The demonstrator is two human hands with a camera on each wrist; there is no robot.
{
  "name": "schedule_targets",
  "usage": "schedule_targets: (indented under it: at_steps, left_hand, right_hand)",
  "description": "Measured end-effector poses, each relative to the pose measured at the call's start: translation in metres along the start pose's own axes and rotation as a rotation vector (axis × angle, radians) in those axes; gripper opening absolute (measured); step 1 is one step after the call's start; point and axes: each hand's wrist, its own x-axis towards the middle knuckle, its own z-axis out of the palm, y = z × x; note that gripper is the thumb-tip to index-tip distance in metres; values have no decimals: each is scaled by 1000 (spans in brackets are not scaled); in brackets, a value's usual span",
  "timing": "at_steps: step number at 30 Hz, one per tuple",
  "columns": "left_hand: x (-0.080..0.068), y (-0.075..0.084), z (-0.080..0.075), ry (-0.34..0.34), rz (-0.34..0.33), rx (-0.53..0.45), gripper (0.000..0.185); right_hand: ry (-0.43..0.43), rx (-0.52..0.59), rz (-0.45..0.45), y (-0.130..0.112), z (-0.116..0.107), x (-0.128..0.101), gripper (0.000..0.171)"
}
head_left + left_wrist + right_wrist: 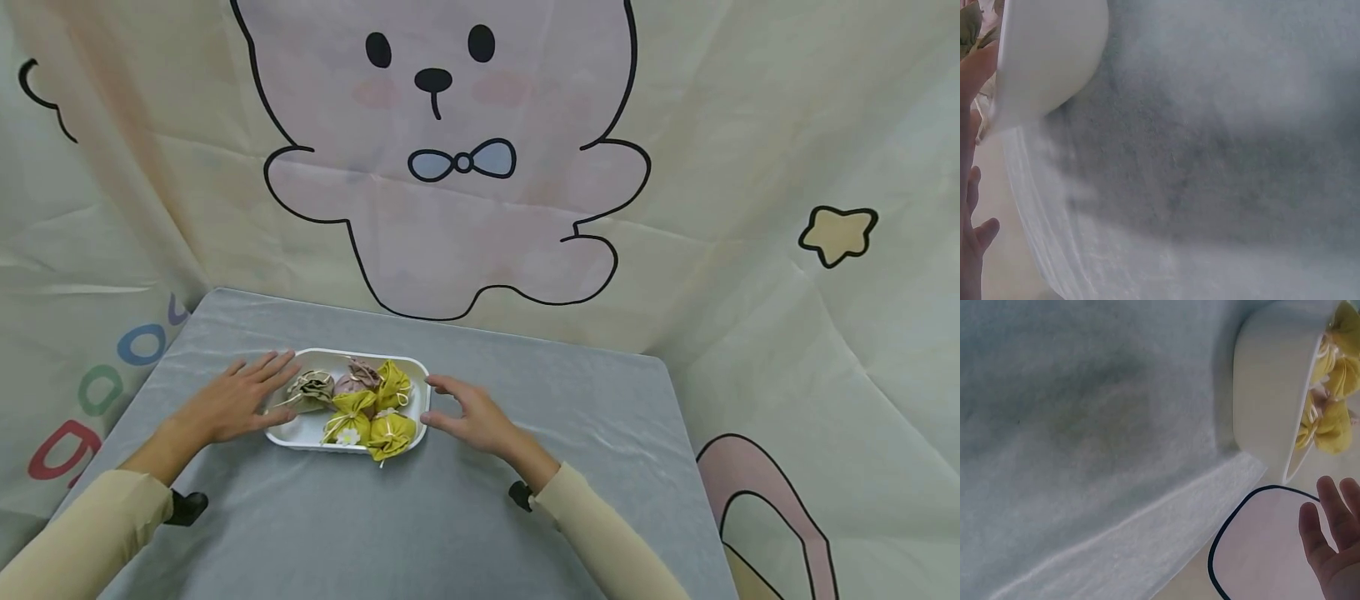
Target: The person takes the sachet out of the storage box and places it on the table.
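Left hand (228, 406) lies flat with straight fingers against the left rim of the white tray (300, 433), grip released. Right hand (472, 417) hovers just right of it, fingers relaxed. The tray, holding small cloth pouches (372, 408), sits left of centre on the grey bench (525, 500).

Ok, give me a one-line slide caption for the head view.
Both hands, left hand and right hand, flank a white tray of small drawstring pouches on a grey table.
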Motion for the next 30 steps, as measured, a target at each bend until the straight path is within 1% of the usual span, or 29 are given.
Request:
schedule_targets:
  at_steps: [4, 7, 11, 15, 19, 21, 30]
  left_hand:
    - [-4, -4, 0, -4, 2, 13, 84]
    - [-8, -6, 0, 16, 15, 14, 83]
    - [-11, -7, 1, 25, 31, 14, 84]
    - [-11, -5, 1, 19, 28, 8, 84]
    - [-10, -5, 1, 17, 28, 0, 84]
    - [-11, -5, 2, 12, 26, 0, 84]
    - [-12, -6, 5, 30, 14, -13, 83]
  right_hand:
    - [-19, 4, -24, -3, 6, 3, 62]
    - [-44, -2, -33, -6, 10, 4, 61]
    - [-107, -32, -34, -11, 16, 5, 63]
    - [-163, -59, -81, -14, 20, 6, 65]
    - [-188, -76, -127, -14, 24, 8, 66]
    - [-197, -83, -136, -13, 25, 8, 66]
    - [-253, -128, -163, -14, 38, 11, 61]
